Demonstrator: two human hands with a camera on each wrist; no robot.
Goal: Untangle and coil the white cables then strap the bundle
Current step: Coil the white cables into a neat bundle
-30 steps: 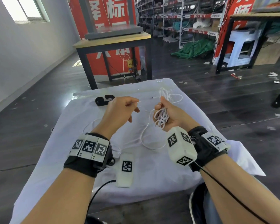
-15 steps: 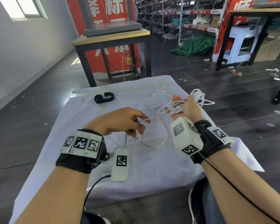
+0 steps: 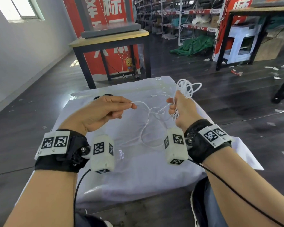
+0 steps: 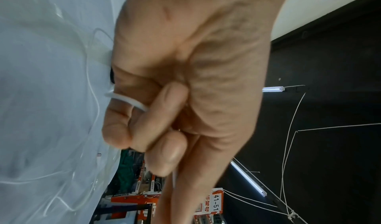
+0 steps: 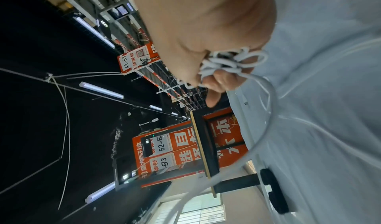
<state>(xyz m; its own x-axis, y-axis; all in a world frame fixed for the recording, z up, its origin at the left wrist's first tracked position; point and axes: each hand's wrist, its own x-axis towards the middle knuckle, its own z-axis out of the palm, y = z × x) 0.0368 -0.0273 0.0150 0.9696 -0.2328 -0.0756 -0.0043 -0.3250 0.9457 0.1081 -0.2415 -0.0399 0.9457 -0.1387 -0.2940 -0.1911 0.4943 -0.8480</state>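
The white cables (image 3: 156,115) hang in the air between the two hands, above the bench (image 3: 138,169) with its white cover. Most of the length is gathered into a bundle of loops (image 3: 186,88) that sticks out above and below the right hand (image 3: 181,108), whose fingers are curled round the loops and grip them; the right wrist view shows the same tangle of strands (image 5: 224,64) packed between palm and fingers. From there a loose strand crosses over itself, sags down to the cover in one long loop, and rises to the left hand (image 3: 102,110). The left hand pinches that strand between thumb and curled fingers, the cable (image 4: 128,101) passing over a fingertip. A black strap (image 3: 103,96) lies on the cover beyond the left hand, partly hidden by it.
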